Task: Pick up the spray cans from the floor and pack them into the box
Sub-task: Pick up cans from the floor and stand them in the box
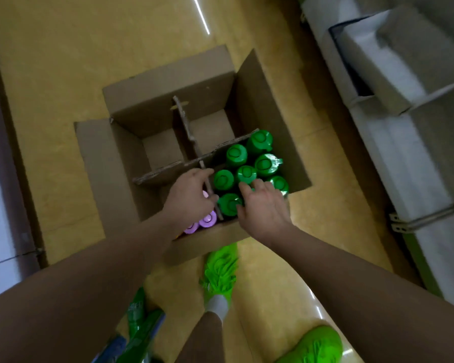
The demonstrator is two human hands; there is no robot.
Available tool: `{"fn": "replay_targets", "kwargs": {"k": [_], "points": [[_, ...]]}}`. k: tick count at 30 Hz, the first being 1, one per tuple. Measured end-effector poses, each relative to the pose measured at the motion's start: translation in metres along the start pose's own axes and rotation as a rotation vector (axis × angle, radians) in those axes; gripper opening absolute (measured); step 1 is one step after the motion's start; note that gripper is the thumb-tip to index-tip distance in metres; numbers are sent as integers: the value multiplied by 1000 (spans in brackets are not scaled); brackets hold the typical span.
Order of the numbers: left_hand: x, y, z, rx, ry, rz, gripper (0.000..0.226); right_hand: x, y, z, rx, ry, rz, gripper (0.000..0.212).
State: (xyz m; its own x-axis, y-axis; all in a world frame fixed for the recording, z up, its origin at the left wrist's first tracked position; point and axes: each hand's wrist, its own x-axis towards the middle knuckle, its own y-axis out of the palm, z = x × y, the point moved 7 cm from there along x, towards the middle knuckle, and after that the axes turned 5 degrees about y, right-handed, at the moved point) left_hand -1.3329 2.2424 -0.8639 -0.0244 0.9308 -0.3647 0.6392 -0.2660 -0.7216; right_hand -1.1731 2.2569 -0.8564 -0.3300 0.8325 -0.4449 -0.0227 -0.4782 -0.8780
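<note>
Spray cans: we count roughly eight green-capped cans (237, 154) standing upright in the near-right compartment of the cardboard box (269, 106). At least two pink-capped cans (207, 219) stand in the near-left compartment, partly hidden under the left hand. The two far compartments show only bare cardboard. More cans in green and blue packaging (138, 323) lie on the floor (50, 61) by the person's feet, near the bottom edge of the view.

Handling, our judgement: the cans look rigid and smooth-walled, likely metal with plastic caps, so stiff but liable to slip in a loose hold. Weight cannot be read from the view; filled cans would be moderately heavy. We would take each can around the body just below the cap, since the cap alone might pull off. Packed this tightly, the cans leave only their tops reachable.

Grip, left hand (189, 197): it lies over the cardboard divider (168, 171) between the two near compartments, fingers bent downward on it. We cannot tell whether they pinch the divider or merely steady it.

Grip, right hand (262, 208): fingers spread and relaxed, fingertips (244, 187) touching the tops of the nearest green caps. It holds nothing.
</note>
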Motion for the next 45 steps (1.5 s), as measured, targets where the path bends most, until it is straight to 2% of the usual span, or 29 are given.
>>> {"fn": "replay_targets", "kwargs": {"k": [2,5,11,17,24,26,32,39,45], "points": [[4,10,-43,54,76,-16,69,-19,-5,-40,22,78,-10,49],[4,41,-109,94,239,-9,72,-54,-3,-109,42,221,-25,48],[-9,153,-200,174,445,157,74,-147,50,-243,206,623,-44,47],[-59,299,-255,301,655,386,74,-246,137,-324,348,895,-75,51],[-134,454,-290,435,817,629,75,-368,245,-383,532,1175,-78,51],[-157,493,-297,446,817,682,74,-403,273,-398,567,1249,-66,49],[-222,598,-304,422,664,776,69,-504,360,-442,664,1430,-40,47],[-280,719,-310,456,633,875,69,-596,466,-502,714,1582,-51,51],[-300,810,-304,439,450,909,79,-645,532,-546,660,1699,-69,66]]}}
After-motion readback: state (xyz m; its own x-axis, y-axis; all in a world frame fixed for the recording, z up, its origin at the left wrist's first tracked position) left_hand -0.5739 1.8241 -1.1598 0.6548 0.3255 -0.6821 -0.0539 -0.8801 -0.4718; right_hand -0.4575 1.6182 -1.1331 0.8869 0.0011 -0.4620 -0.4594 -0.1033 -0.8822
